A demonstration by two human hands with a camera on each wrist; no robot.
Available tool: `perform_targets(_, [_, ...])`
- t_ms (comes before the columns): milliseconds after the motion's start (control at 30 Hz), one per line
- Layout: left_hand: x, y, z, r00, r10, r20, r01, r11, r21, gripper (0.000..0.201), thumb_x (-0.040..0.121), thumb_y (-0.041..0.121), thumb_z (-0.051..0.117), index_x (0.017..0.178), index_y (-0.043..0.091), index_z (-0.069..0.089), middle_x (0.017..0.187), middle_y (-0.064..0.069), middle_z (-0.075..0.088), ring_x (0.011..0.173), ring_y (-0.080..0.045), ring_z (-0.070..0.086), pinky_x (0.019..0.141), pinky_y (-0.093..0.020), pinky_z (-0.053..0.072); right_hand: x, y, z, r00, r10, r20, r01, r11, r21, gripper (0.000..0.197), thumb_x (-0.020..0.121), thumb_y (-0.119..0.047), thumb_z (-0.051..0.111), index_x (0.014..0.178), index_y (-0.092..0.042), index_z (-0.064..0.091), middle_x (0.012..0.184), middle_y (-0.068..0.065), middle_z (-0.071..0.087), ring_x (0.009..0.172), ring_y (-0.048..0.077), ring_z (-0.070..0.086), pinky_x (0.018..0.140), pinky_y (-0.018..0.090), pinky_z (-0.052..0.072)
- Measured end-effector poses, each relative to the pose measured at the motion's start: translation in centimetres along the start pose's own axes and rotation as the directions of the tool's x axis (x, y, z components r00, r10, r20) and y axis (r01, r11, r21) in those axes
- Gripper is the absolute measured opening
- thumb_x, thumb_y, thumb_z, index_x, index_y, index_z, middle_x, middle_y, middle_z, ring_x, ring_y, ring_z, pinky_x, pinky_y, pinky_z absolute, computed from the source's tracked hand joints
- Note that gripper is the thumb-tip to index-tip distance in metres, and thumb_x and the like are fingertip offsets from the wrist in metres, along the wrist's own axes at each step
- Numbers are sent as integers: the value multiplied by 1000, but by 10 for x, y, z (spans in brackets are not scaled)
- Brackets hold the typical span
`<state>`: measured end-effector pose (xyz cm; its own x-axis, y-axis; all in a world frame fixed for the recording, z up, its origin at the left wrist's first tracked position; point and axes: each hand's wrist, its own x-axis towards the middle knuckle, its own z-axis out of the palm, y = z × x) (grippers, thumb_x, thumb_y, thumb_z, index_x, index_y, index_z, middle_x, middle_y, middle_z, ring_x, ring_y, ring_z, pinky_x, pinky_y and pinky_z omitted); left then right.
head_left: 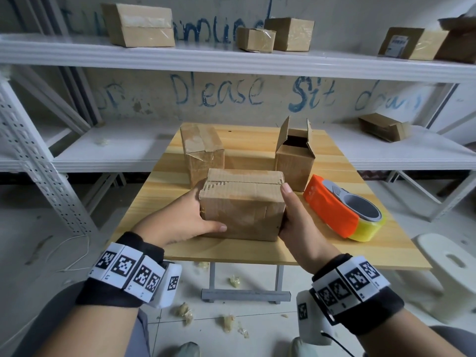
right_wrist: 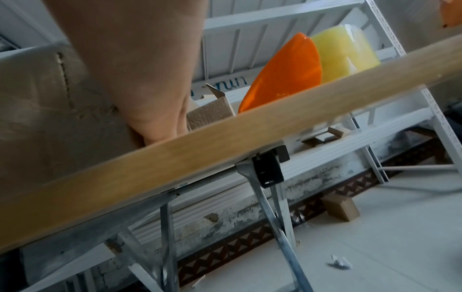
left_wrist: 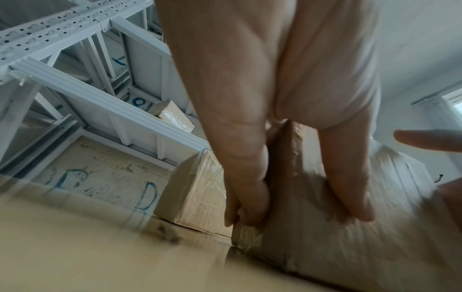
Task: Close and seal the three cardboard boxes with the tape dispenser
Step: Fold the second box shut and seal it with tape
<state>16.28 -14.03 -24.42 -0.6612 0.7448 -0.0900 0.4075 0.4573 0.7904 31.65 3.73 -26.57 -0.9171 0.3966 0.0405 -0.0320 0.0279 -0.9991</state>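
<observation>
A person's left hand (head_left: 180,220) and right hand (head_left: 296,220) clasp the near cardboard box (head_left: 243,204) from either side, fingers (left_wrist: 250,207) curled round its end walls and thumbs laid along the front face, apparently squaring it on the tabletop (head_left: 257,249) with its flaps folded shut, the top seam showing no tape. Beyond the left fingers stands a closed, tape-wrapped box (head_left: 202,153); beyond the right fingers an open box (head_left: 295,161) with flaps upright. Just right of the right fingers lies the orange tape dispenser (head_left: 342,210), near enough to reach once that hand lets go. The tabletop's front edge runs close beneath both wrists, leaving bare wood mainly left of the left fingers
</observation>
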Motion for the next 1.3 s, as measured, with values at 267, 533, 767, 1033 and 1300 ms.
perform_targets(267, [0,-3,-1,1000,-5,16,5,1000,-7,85,75,24,89,144,33,39,116,25,64,107,8,60,96,-17,45,-12,-14,8,997,-45,61,34,984,173,63,101,-53,20,138,-16,55,136,3,64,131,18,55,113,41,38])
perform_targets(533, [-2,1,-3,998,12,57,-12,1000,-12,77,85,13,77,142,37,32,111,26,60,93,18,59,75,-2,42,9,5,0,998,57,-1,-57,998,-30,72,92,-80,22,133,-36,62,140,-7,60,140,15,45,116,49,27])
perform_targets(767, [-1,-3,-4,996,62,71,-64,997,39,82,83,12,79,147,33,32,116,31,54,95,27,51,76,4,38,11,10,-4,996,53,-76,-65,983,-169,75,86,-86,27,125,-37,67,127,-10,68,128,12,55,116,47,32])
perform_targets(1033, [0,-7,-6,987,124,103,-127,992,22,90,80,6,82,147,36,31,125,32,50,104,31,46,84,4,37,-1,-6,-4,971,-112,-213,-4,876,-482,84,89,-81,19,66,-13,64,58,-8,57,59,13,53,67,35,42])
perform_targets(1300, [3,-11,-7,992,106,73,-99,991,-90,107,71,9,89,153,38,28,146,22,48,135,1,45,119,-35,33,8,5,-15,982,-58,-179,-3,947,-322,113,79,-92,35,97,19,51,88,37,61,88,50,62,86,63,52])
